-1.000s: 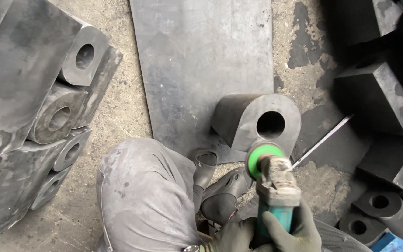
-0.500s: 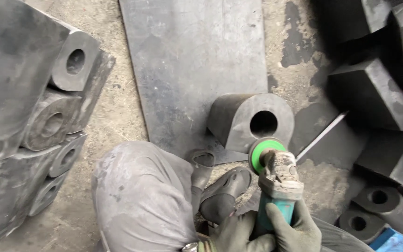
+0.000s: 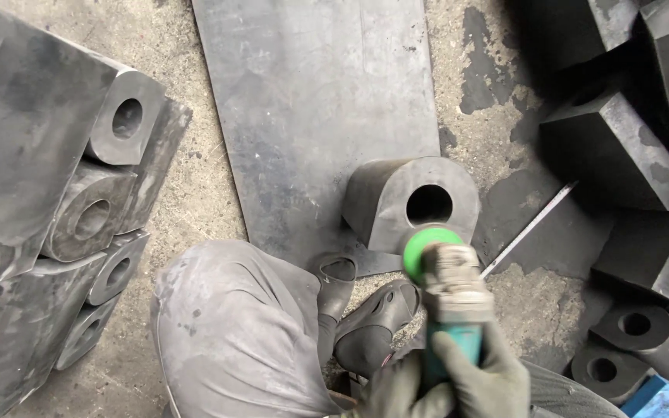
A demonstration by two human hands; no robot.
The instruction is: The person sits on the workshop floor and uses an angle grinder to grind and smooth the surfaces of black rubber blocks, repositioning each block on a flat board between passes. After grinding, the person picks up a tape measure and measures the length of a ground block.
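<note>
A dusty angle grinder (image 3: 452,298) with a green disc guard and teal body points away from me. My right hand (image 3: 483,377), in a grey glove, grips its body from the right. My left hand (image 3: 395,388), also gloved, holds the rear of the tool at the bottom edge. Just beyond the disc lies a dark D-shaped rubber block (image 3: 412,203) with a round hole in its end face, resting on a flat dark sheet (image 3: 319,101). My bent knee (image 3: 234,325) in grey trousers and dark shoes (image 3: 365,310) sit left of the grinder.
Several similar D-shaped blocks (image 3: 79,201) with holes are stacked at the left. More dark blocks (image 3: 621,147) lie at the right, with round-holed pieces (image 3: 636,329) lower right. A thin metal rod (image 3: 528,228) lies on the concrete floor. A blue object (image 3: 663,399) shows at the bottom right corner.
The view has shifted slightly; the grinder and both hands stay in nearly the same hold, with the disc still just in front of the block's end face.
</note>
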